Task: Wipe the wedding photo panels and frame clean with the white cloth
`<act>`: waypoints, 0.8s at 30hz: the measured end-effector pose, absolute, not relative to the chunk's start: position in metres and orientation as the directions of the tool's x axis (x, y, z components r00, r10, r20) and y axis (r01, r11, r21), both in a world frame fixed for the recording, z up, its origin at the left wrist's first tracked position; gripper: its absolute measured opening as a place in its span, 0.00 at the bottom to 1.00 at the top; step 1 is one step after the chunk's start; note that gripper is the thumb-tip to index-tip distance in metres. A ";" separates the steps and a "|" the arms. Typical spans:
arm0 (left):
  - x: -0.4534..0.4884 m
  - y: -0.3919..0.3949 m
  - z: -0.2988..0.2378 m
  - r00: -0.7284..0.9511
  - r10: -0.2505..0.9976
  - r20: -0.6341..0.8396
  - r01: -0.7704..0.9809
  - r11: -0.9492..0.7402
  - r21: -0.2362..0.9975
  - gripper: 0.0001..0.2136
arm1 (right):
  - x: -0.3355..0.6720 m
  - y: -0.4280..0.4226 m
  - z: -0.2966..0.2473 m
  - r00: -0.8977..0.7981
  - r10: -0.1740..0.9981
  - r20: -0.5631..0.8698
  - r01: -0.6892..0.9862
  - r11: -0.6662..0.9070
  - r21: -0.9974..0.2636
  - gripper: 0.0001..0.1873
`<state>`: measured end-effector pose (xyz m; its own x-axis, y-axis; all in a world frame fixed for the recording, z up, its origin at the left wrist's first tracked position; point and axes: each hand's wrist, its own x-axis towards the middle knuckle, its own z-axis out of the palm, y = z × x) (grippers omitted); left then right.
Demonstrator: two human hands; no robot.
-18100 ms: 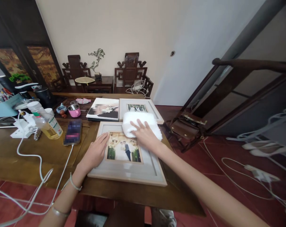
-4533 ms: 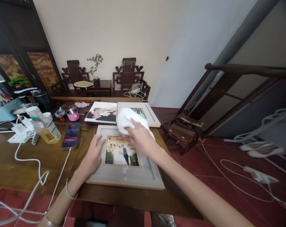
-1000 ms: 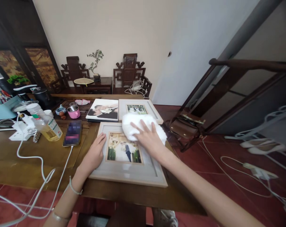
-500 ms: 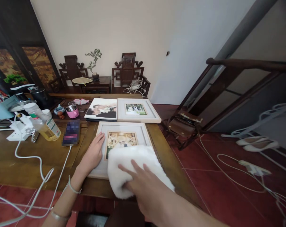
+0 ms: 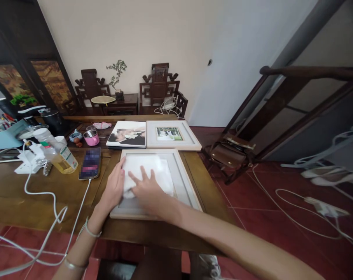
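A light wooden picture frame (image 5: pixel 191 196) lies flat near the table's front edge. Along its left side, my left hand (image 5: pixel 114 186) holds the edge, fingers stretched and close together. My right hand (image 5: pixel 147 190) presses a folded, fluffy white cloth (image 5: pixel 161 167) onto the frame's glass, with its fingers spread over the top. The cloth covers most of the photo inside. Behind lie a second framed picture (image 5: pixel 191 136) and, to its left, a photo album or board with a dark-and-white picture (image 5: pixel 126 134).
On the left of the table (image 5: pixel 62 206) are a phone (image 5: pixel 89 163) on a charging cable, an oil-coloured bottle (image 5: pixel 62 161), a power strip (image 5: pixel 26 163) and a pink mug (image 5: pixel 91 137). A wooden chair (image 5: pixel 293 74) with a brown bag (image 5: pixel 229 155) stands at right.
My right hand has moved the white cloth up and left, from the frame's lower right corner onto the photo. My left hand stays at the left edge.
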<state>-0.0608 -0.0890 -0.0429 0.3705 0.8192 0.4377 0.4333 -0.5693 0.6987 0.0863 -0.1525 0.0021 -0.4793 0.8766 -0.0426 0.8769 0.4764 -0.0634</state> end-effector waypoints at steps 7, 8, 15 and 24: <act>-0.061 -0.080 -0.054 0.519 0.746 0.417 0.523 -0.664 0.535 0.16 | 0.105 -0.224 0.014 -0.435 0.871 -0.228 0.899 0.408 -0.157 0.21; -0.061 -0.078 -0.056 0.541 0.728 0.421 0.522 -0.683 0.511 0.16 | 0.115 -0.230 0.013 -0.382 0.894 -0.234 0.923 0.355 -0.149 0.22; -0.063 -0.076 -0.060 0.631 0.659 0.409 0.472 -0.745 0.471 0.25 | 0.182 -0.254 0.001 -0.187 0.954 -0.233 0.982 0.178 -0.057 0.25; -0.061 -0.076 -0.063 0.615 0.677 0.404 0.513 -0.733 0.447 0.26 | 0.123 -0.214 -0.004 -0.458 0.881 -0.118 0.878 0.427 -0.216 0.23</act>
